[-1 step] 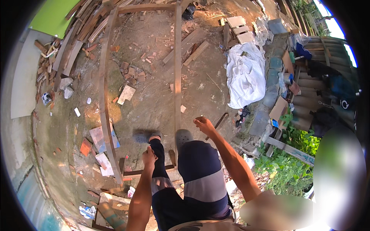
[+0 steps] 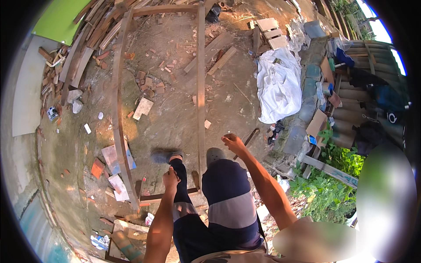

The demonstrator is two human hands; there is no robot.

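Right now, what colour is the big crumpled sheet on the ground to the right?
White; the sheet shows best in the head view.

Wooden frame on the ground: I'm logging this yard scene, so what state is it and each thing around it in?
Wooden frame: lying flat on the dirt.
White sheet: crumpled in a heap.
Left hand: closed in a fist, holding nothing visible.
Right hand: fingers curled, apparently empty.
Scrap wood blocks: scattered loose.

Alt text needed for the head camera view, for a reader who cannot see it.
Looking down, a person stands on bare dirt beside a long wooden frame lying flat, left hand fisted near the thigh and right hand raised, holding nothing that shows. Scrap boards, a white sheet and green weeds surround them.
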